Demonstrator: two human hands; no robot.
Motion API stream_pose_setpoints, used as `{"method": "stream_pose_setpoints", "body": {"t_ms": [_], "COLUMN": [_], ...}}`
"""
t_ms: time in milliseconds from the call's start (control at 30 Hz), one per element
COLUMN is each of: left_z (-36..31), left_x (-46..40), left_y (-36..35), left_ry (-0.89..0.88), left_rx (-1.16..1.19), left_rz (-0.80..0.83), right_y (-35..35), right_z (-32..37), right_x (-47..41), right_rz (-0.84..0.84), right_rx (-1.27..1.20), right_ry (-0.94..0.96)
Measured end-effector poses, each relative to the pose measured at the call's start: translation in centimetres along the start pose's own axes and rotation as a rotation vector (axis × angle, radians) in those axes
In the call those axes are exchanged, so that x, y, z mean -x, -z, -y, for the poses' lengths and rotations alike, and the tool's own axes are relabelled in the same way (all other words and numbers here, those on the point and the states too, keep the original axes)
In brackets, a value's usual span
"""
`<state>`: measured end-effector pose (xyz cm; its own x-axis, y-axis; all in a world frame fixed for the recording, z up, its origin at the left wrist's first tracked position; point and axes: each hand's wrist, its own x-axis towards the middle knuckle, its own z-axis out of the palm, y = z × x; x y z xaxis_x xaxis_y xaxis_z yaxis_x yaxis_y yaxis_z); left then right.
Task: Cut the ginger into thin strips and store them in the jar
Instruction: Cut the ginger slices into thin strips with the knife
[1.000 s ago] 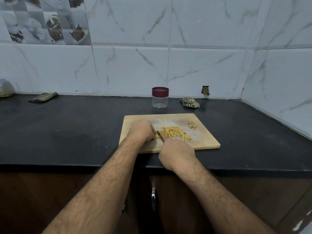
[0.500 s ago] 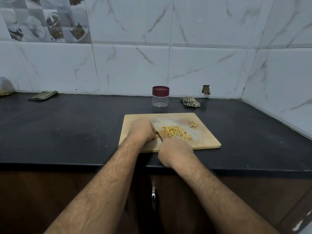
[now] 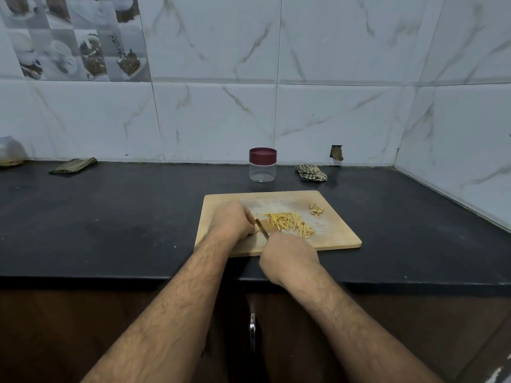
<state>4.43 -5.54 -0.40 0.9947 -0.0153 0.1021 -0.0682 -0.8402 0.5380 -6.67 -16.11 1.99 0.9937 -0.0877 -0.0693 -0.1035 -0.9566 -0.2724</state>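
Note:
A wooden cutting board (image 3: 337, 236) lies on the black counter. A pile of thin yellow ginger strips (image 3: 289, 223) covers its middle, and a few scraps (image 3: 316, 210) sit near its far right corner. My left hand (image 3: 232, 221) is curled on the board, pressing down a ginger piece that its fingers mostly hide. My right hand (image 3: 289, 257) grips a knife; only the blade (image 3: 262, 228) shows, angled beside my left fingertips. A clear jar (image 3: 262, 167) with a maroon lid on stands behind the board.
A crumpled checked cloth (image 3: 311, 172) lies right of the jar by the wall. A folded cloth (image 3: 73, 165) and a rounded pale object (image 3: 9, 152) sit at the far left. The tiled wall corner closes the right side. The counter's front edge (image 3: 110, 279) runs under my forearms.
My right hand has shifted slightly with the knife beside my left fingers; the view has tilted a little. The strip pile and jar have not moved.

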Motion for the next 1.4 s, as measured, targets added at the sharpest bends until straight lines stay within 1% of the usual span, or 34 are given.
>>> {"method": "stream_pose_setpoints", "body": {"t_ms": [467,733,900,1400], "left_z": [0.0,0.0,-0.1,-0.1], "left_x": [0.1,0.1,0.1,0.3], "left_y": [0.2,0.1,0.2,-0.1], "left_ry": [-0.015,-0.004,-0.001,0.008], "left_rx": [0.024,0.018,0.0,0.017], "left_rz": [0.017,0.004,0.006,-0.019], "right_y": [-0.1,-0.2,-0.2,-0.2], "right_z": [0.5,-0.4,-1.1,-0.2], "right_x": [-0.7,0.0,0.2,-1.0], "right_rz": [0.018,0.075,0.036,0.024], "right_rx": [0.039,0.1,0.058,0.028], "right_ry": [0.003,-0.012,-0.044,0.012]}}
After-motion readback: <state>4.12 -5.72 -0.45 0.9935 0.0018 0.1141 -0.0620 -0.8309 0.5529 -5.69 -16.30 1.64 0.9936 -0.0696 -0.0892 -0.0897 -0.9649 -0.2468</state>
